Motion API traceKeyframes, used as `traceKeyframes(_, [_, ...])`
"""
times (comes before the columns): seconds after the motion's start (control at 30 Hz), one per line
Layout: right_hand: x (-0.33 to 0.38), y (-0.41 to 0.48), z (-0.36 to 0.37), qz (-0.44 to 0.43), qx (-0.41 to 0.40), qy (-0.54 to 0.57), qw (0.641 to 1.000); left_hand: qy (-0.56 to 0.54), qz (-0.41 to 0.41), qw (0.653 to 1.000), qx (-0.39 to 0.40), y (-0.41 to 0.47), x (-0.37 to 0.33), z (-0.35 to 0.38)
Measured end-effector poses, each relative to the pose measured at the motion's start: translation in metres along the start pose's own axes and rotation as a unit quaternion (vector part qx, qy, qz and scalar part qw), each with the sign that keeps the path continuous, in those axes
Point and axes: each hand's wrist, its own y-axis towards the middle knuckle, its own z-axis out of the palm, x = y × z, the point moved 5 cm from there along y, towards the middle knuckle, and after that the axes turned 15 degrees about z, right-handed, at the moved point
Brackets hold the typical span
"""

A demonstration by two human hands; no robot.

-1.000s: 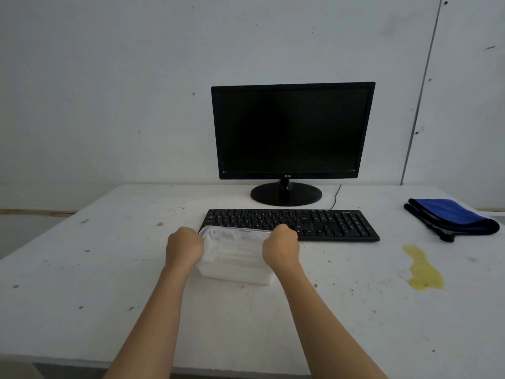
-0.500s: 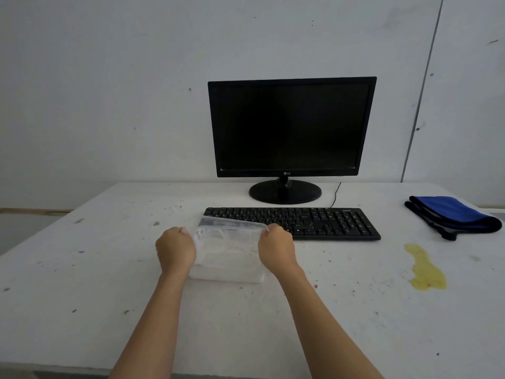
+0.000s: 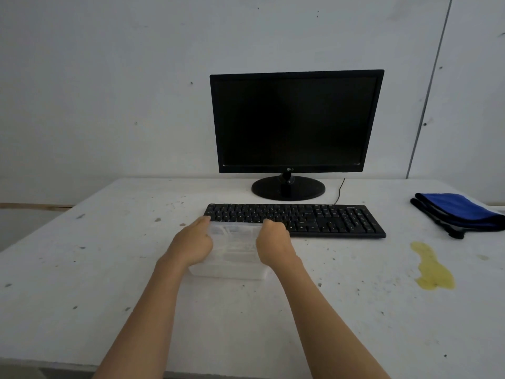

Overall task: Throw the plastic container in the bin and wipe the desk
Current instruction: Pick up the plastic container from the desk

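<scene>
Both grips, left hand (image 3: 192, 243) and right hand (image 3: 273, 243), clasp translucent rectangular plastic container (image 3: 234, 251).

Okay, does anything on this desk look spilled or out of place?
Yes. A yellow puddle sits spilled on the white desk, toward its right side, nearer than the folded blue cloth. The clear plastic container, gripped between the left hand and right hand, sits just before the keyboard.

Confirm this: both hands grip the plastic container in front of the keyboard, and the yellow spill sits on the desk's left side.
Wrong side. In the head view the yellow spill lies on the desk's right side, near the blue cloth. The left hand and right hand do grip the plastic container before the keyboard.
</scene>
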Motion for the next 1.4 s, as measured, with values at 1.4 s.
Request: traceKeyframes(1.4, [-0.02,-0.011,0.006,0.129,-0.067,0.076,0.986,-0.233,-0.248,0.892,-0.296,-0.027,0.033,0.004])
